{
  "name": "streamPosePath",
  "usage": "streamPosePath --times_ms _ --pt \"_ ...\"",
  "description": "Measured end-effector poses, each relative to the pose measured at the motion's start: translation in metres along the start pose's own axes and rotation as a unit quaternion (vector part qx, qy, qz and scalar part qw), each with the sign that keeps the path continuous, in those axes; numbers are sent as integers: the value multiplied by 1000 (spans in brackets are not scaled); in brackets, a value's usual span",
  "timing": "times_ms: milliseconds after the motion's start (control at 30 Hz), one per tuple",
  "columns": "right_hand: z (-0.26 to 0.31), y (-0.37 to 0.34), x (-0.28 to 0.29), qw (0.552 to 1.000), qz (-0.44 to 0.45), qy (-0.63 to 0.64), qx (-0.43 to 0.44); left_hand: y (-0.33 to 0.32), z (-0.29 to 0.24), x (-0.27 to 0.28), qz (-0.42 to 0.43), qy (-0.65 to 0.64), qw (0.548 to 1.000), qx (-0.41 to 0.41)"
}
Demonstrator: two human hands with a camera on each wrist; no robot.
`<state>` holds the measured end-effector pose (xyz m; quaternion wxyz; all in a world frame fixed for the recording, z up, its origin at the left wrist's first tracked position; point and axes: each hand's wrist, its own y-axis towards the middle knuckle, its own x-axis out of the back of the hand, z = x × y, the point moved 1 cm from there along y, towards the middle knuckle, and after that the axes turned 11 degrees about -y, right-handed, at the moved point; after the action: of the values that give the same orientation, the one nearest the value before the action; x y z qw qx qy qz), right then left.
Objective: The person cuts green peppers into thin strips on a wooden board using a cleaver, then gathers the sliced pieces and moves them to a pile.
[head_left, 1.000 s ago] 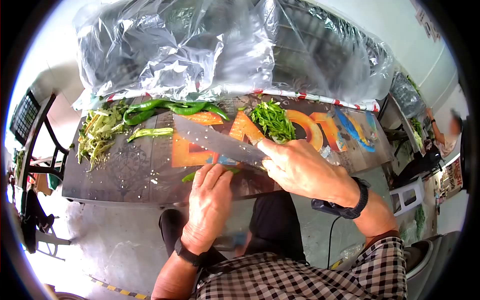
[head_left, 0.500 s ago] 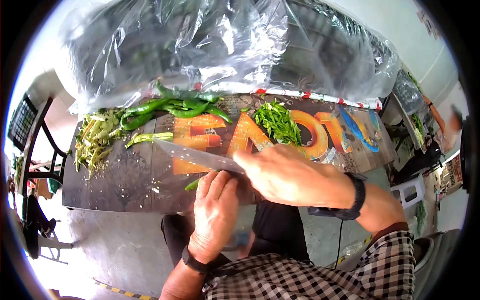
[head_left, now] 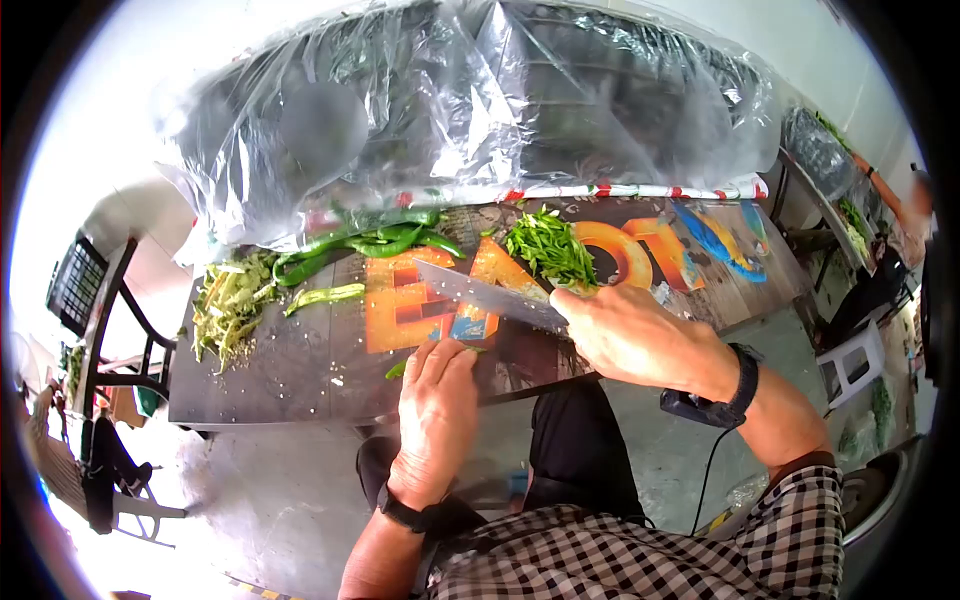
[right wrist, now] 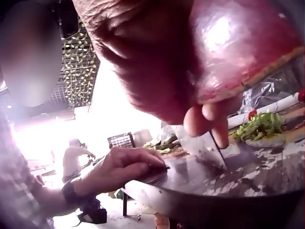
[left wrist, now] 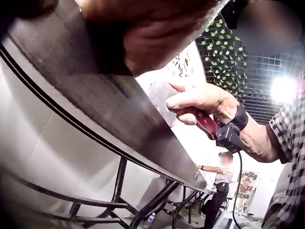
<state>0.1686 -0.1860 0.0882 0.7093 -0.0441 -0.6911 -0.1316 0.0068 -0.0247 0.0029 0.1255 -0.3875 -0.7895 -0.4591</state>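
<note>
In the head view my left hand (head_left: 438,410) rests at the table's near edge, its fingers bent over a green chili pepper (head_left: 397,369). One end of that pepper pokes out left of the fingers; the rest is hidden. My right hand (head_left: 645,338) grips a wide-bladed knife (head_left: 485,296), whose red handle (left wrist: 206,123) shows in the left wrist view. The blade slants up and left over the table, to the right of the left fingertips. Beyond it sits a pile of sliced green pepper (head_left: 550,248). A split pepper piece (head_left: 325,296) lies farther left.
Whole green peppers (head_left: 385,240) lie along the back of the table (head_left: 270,385). Pale pepper scraps (head_left: 232,310) are heaped at the left, with seeds scattered nearby. Clear plastic sheeting (head_left: 470,110) covers something behind the table. Another person (head_left: 900,230) is at the far right.
The knife swung left over the table half a second ago and is now back to the right, away from the left fingers. The left hand stays on the pepper. The head view has shifted slightly.
</note>
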Motion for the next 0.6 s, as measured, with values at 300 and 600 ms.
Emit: streamPosePath --times_ms 300,600 --pt "-6 -3 0 999 -29 40 -3 3 -1 20 -32 3 999 -21" --pt "-6 -1 1 998 -30 47 -13 2 9 12 -2 60 998 0"
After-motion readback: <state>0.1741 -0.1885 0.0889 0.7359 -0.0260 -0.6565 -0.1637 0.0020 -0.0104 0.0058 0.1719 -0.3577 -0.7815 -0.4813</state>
